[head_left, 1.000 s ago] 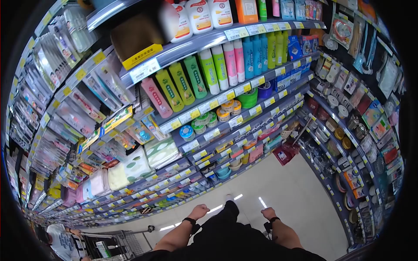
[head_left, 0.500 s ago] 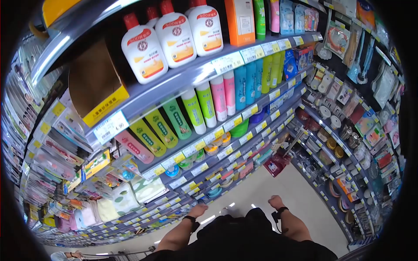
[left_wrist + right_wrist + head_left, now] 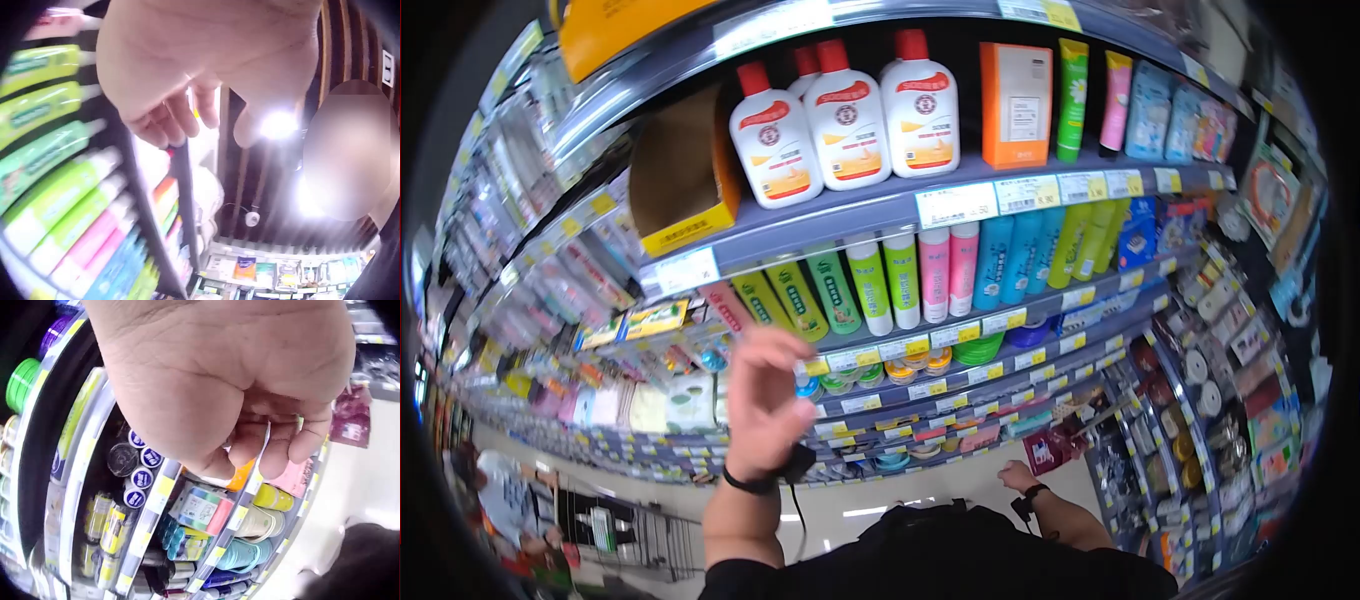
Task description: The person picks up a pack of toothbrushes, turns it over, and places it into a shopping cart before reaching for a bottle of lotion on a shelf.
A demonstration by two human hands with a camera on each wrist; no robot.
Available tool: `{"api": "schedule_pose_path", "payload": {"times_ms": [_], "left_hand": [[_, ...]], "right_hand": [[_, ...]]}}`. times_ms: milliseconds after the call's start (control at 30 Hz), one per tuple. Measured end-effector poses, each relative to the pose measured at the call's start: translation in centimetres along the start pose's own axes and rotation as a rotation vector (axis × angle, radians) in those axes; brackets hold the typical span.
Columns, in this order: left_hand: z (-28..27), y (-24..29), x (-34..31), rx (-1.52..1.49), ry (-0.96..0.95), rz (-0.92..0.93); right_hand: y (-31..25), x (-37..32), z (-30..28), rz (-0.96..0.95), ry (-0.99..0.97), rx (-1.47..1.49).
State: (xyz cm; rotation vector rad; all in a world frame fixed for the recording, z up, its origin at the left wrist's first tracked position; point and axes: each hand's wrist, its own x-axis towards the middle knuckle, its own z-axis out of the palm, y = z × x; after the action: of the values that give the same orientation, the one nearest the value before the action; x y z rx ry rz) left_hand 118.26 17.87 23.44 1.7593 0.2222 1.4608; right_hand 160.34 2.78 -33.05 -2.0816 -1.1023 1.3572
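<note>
My left hand (image 3: 762, 420) is raised before the shelves, its fingers loosely bent and holding nothing; it looks blurred. It overlaps the lower end of a pink tube (image 3: 725, 305) in the head view. Beside that stand yellow-green tubes (image 3: 795, 300) and a dark green tube (image 3: 833, 290). One shelf up are white lotion bottles (image 3: 848, 130) with red caps, next to an open cardboard box (image 3: 690, 215) with a yellow front. In the left wrist view, the palm (image 3: 212, 50) faces the camera. Low at my side, my right hand (image 3: 1013, 475) hangs with loosely curled fingers, nothing in it.
An orange box (image 3: 1015, 110) and small tubes share the bottle shelf. Round jars (image 3: 915, 365) line a lower one. Shelving with hanging goods rises on the right, near a dark red dustpan (image 3: 1048, 452). A person (image 3: 505, 500) stands beside a shopping cart (image 3: 625, 535) at the lower left.
My left hand has risen from low by my body to the height of the tubes. The right hand stays low. The head view has shifted, bringing the lotion bottles nearer the middle.
</note>
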Motion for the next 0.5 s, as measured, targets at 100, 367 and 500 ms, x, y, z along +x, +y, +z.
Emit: {"api": "schedule_pose_path", "payload": {"times_ms": [100, 367, 500], "left_hand": [[2.9, 4.3, 7.0, 0.242, 0.229, 0.171], [-0.1, 0.0, 21.1, 0.822, 0.573, 0.234], [0.0, 0.2, 22.9, 0.718, 0.648, 0.065]], "right_hand": [[-2.9, 4.8, -2.7, -0.374, 0.076, -0.494], [0.5, 9.5, -3.7, -0.11, -0.045, -0.017], [6.3, 7.8, -6.0, -0.06, -0.22, -0.046]]}}
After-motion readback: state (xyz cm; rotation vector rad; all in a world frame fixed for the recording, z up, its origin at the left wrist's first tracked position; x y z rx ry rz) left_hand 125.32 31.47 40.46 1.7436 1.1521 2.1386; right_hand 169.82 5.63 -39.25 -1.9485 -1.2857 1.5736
